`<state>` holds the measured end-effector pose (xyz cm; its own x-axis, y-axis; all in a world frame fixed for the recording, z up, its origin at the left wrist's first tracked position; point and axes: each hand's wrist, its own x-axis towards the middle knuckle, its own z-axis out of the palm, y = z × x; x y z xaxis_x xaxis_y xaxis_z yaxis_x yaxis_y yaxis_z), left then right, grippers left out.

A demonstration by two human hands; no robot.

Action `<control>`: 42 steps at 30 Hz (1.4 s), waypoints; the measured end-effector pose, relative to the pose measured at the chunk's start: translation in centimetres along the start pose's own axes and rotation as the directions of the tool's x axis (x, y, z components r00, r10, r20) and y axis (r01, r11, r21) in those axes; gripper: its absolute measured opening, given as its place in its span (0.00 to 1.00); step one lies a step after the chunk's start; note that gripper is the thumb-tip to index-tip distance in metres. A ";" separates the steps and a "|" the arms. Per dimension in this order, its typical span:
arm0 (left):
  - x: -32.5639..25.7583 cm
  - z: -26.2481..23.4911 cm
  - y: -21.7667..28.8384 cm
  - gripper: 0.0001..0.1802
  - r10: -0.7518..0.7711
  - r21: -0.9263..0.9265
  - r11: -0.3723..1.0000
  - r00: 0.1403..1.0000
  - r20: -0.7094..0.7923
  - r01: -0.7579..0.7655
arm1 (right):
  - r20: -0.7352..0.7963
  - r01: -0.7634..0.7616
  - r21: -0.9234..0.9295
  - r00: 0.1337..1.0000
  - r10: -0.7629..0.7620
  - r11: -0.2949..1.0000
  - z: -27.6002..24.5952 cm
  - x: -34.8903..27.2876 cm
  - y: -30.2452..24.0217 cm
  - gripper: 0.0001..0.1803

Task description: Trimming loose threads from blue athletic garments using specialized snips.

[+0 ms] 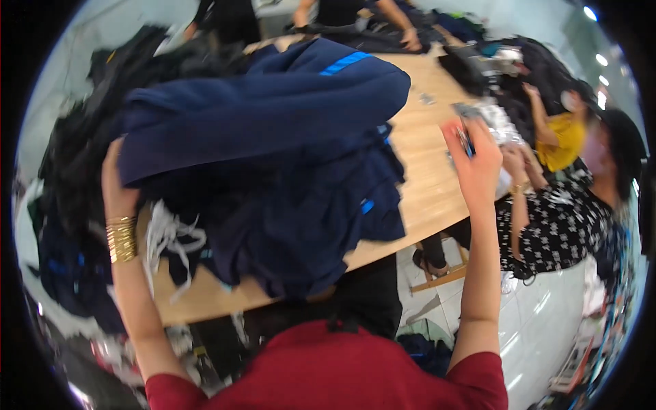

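Hands are showing two in number: the left hand (116, 188), at centre left with gold bangles (121, 240) on its wrist, is clamping on the edge of a navy garment (273, 123), and the right hand (475, 164), at centre right, is closing its fingers on a small blue-tipped tool (466, 142). One garment is being held up, filling the upper centre of the frame; it is looking dark navy, folded over in thick layers, with a bright blue stripe (345, 63) near its top and white cords (167, 239) dangling at lower left. More dark clothes are lying heaped in a pile (75, 171) at the left. A pale wooden table (424, 178) is running beneath, on a white tiled floor (540, 321). At least three other people are working around it: one in a black-and-white top (560, 225), one in yellow (564, 140), others at the top edge
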<state>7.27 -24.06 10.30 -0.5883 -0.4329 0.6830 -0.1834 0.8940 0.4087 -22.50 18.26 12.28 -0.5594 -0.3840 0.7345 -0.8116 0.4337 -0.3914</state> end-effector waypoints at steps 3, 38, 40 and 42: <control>-6.3 3.3 0.7 0.21 -0.651 -0.711 0.202 0.635 0.417 0.674 | 0.282 -0.138 -0.034 0.949 0.142 0.990 3.2 -8.4 3.8 0.08; -20.6 3.3 1.0 0.28 -0.676 -0.720 -0.011 0.525 0.517 0.694 | 0.580 -0.798 0.568 0.562 0.590 0.201 11.1 -2.8 12.6 0.09; -19.8 4.5 2.1 0.32 -0.631 -0.667 0.044 0.538 0.559 0.744 | 0.568 -0.790 0.577 0.571 0.592 0.208 9.0 -4.5 15.0 0.07; -18.6 4.8 3.3 0.36 -0.616 -0.622 0.055 0.517 0.595 0.781 | 0.557 -0.790 0.583 0.559 0.615 0.190 8.0 -5.8 15.7 0.04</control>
<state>13.85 -12.46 -3.98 -0.6594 -0.7059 -0.2586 0.0206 -0.3608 0.9324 -33.37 20.76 -2.54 -0.9051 -0.4018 -0.1390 0.1900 -0.0897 -0.9777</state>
